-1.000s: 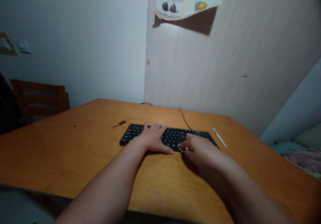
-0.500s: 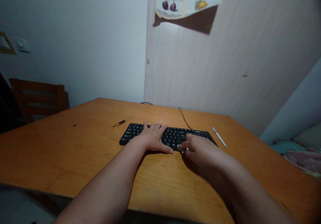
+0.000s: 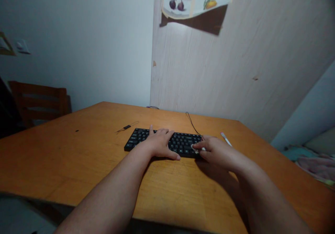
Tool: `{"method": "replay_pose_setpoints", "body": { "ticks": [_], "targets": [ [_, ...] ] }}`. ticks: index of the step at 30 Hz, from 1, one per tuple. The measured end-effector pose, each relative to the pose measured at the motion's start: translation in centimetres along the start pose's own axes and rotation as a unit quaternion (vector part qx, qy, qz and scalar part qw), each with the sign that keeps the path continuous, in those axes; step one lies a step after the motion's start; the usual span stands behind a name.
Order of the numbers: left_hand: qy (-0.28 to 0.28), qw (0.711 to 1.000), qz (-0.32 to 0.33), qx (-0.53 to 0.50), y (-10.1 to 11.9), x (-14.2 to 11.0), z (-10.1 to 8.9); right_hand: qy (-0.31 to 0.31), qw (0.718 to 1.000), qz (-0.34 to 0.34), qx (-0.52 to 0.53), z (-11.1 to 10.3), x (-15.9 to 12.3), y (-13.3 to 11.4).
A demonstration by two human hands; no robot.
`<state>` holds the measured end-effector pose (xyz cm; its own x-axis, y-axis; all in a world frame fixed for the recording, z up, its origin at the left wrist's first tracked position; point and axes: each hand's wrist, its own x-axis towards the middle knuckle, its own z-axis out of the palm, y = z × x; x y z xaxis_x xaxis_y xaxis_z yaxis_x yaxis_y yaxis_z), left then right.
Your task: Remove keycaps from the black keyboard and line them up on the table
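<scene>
A black keyboard (image 3: 183,145) lies on the wooden table in front of me. My left hand (image 3: 159,143) rests across its left half, fingers spread, thumb along the near edge. It is open and hides the keys beneath it. At the keyboard's right part, my right hand (image 3: 213,150) is closed, pinching a small crumpled white wad (image 3: 194,149), which looks like tissue, against the keys. Most of the wad and the keyboard's right end are hidden by the fingers.
A white pen-like stick (image 3: 226,139) with a pinkish end lies beyond my right hand. A small black piece with thin wires (image 3: 127,126) is left of the keyboard. The keyboard's cord (image 3: 192,122) runs toward the wall. A wooden chair (image 3: 39,99) stands at the table's far left.
My right hand has slid right along the keyboard with the white wad, uncovering some keys and covering part of the white stick. My left hand has stayed in place.
</scene>
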<state>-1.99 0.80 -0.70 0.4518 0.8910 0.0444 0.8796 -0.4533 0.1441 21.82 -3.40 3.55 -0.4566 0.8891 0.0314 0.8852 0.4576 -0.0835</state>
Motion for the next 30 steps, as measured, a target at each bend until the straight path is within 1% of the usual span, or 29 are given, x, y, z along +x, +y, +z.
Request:
{"method": "replay_pose_setpoints", "body": {
  "ticks": [3, 11, 14, 18, 22, 23, 25, 27, 30],
  "targets": [
    [0.007, 1.000, 0.008, -0.003, -0.2, 0.1, 0.2, -0.015, 1.000, -0.016, 0.019, 0.0, 0.0, 0.6],
    [0.006, 1.000, 0.012, -0.001, -0.4, 0.2, 0.3, -0.049, 0.999, 0.005, 0.013, 0.4, -0.1, -0.4],
    [0.005, 1.000, 0.008, -0.005, -0.3, 0.1, 0.2, -0.039, 0.999, 0.028, -0.002, 0.3, -0.2, -0.6],
    [0.006, 1.000, 0.012, -0.006, -0.3, 0.1, 0.2, -0.031, 0.999, 0.005, -0.013, 0.3, -0.2, -1.0],
    [0.007, 1.000, 0.008, -0.002, -0.2, 0.1, 0.2, -0.046, 0.998, 0.044, 0.001, 0.3, -0.1, -0.9],
    [0.007, 1.000, 0.007, -0.001, -0.1, 0.1, 0.2, -0.051, 0.998, 0.044, 0.004, 0.3, -0.1, -0.9],
    [0.008, 1.000, 0.006, 0.001, -0.1, 0.1, 0.2, -0.055, 0.998, 0.023, 0.012, 0.4, -0.1, -0.9],
    [0.007, 1.000, 0.005, 0.002, -0.2, 0.1, 0.2, -0.046, 0.999, 0.006, 0.019, 0.6, 0.0, -1.0],
    [0.008, 1.000, 0.007, 0.003, -0.3, 0.2, 0.3, -0.033, 0.999, 0.015, 0.030, 0.7, 0.2, -0.5]
  ]
}}
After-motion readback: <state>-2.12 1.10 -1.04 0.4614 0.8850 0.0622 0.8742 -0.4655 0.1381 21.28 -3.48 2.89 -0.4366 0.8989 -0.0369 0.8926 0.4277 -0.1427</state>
